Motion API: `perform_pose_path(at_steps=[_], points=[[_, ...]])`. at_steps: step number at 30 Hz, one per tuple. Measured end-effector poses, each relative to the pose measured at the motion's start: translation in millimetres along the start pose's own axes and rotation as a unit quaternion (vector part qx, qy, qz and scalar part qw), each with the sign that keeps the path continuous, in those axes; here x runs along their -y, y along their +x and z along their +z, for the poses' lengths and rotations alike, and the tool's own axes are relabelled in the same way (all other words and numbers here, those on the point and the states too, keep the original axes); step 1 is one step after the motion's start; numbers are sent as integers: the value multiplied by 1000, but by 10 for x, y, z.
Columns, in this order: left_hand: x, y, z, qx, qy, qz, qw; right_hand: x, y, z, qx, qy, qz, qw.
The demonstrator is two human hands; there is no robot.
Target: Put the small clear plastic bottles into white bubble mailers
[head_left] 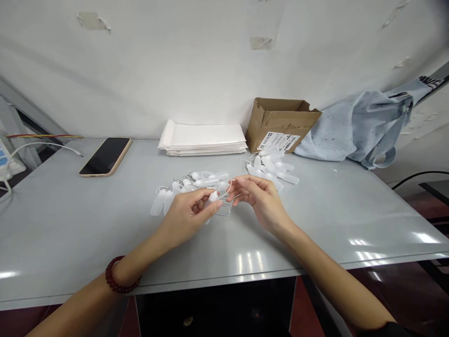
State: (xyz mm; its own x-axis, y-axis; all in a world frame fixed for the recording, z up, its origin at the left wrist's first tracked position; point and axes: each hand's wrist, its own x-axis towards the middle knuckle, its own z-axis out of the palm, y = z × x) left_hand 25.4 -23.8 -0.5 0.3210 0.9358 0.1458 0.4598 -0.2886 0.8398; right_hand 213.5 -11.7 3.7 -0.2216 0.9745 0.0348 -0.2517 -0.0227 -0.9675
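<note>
My left hand [185, 213] is closed, pinching a small translucent plastic piece [213, 196] with a white top between thumb and fingers. A thin white strap [225, 193] rises from that top toward my right hand [259, 199], which pinches near the strap's bent end. Behind and below my hands lies a loose pile of similar clear pieces [212, 179], several with thin white loops. My fingers hide part of this pile. Another group of such pieces [270, 167] rests on the table to the right, in front of the cardboard box.
Flat white envelopes [205, 136] are stacked by the wall, left of an open cardboard box [284, 122]. A light blue cloth bag [351, 124] leans at the right. On the left are a phone [105, 157] and a white cable [42, 144]. The grey table [87, 224] has a front edge near me.
</note>
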Motion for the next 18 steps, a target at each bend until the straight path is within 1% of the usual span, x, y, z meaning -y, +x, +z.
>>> perform_pose_path(at_steps=[3,9,14,18], points=[[19,-2,14,-15,31,22,999,-1,-9,11,-8,-28,-4,1000],[22,-7,33,-26,85,70,994,-5,-1,19,-8,-49,2,999],[12,-16,31,-29,124,134,983,26,-4,22,31,-84,12,996],[19,-8,26,-56,121,168,977,27,-3,18,50,-90,24,994]])
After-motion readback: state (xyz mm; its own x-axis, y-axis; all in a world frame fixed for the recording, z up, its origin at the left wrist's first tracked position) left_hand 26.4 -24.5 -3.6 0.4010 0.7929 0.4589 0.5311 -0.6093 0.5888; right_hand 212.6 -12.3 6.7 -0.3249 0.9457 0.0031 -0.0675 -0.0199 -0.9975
